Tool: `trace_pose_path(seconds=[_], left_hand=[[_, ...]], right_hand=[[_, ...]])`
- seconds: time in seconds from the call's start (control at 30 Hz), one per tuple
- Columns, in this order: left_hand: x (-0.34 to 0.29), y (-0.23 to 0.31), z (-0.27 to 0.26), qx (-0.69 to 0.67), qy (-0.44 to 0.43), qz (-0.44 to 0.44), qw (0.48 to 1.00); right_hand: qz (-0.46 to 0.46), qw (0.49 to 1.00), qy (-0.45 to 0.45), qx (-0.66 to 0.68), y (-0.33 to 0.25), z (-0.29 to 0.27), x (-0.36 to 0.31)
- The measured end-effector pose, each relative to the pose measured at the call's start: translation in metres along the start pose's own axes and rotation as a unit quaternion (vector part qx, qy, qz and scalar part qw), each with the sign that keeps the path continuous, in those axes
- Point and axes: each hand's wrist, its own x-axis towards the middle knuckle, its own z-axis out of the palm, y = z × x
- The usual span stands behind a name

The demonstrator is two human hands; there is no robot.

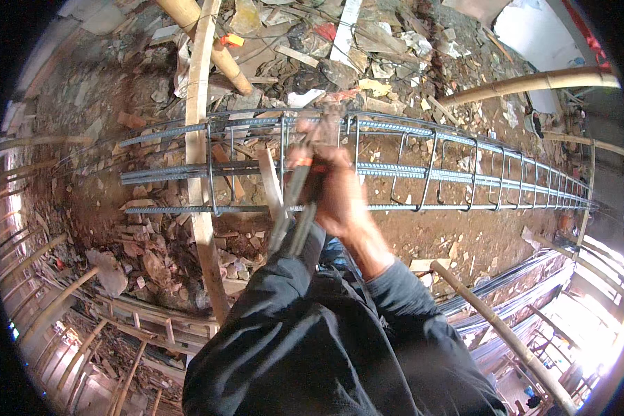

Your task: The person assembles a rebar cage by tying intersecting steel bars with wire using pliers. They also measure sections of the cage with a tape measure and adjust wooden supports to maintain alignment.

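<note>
A long rebar cage (423,170) of ribbed steel bars and square stirrups stretches across in front of me. Over its middle my right hand (345,194) is closed around a two-handled metal tool that looks like pincers (297,211), smeared by motion. The tool's pale handles slant down toward my left sleeve, and its blurred head sits near the far top bar. My left hand (304,133) is close beside it at the cage, mostly hidden and blurred, so its fingers cannot be made out. Something small and orange shows between the hands.
A wooden plank (197,139) crosses beneath the cage's left part. Bamboo poles stand at the far left (222,59), right (534,83) and near right (499,326). Rubble and scraps (152,263) litter the dirt ground. More long bars (506,277) lie at the near right.
</note>
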Motion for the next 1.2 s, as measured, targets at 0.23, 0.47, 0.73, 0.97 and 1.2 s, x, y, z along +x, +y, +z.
trace_pose_path(seconds=[0.23,0.47,0.73,0.97,1.2], left_hand=[[0.008,-0.002,0.006,0.013,0.011,0.010,1.000],[0.017,-0.007,0.007,0.032,-0.001,0.001,1.000],[-0.002,0.008,0.007,-0.033,-0.031,-0.109,0.993],[-0.023,0.019,0.017,-0.113,-0.086,-0.128,0.982],[-0.044,0.027,0.032,-0.073,-0.046,-0.026,0.996]], right_hand=[[-0.127,0.966,-0.003,0.226,-0.093,-0.082,-0.151],[0.115,0.723,0.211,-0.647,-0.035,-0.133,-0.223],[0.048,0.666,0.207,-0.715,0.011,-0.159,-0.203],[-0.034,0.442,0.132,-0.886,0.008,-0.168,-0.201],[-0.056,0.387,0.151,-0.908,0.017,-0.172,-0.189]])
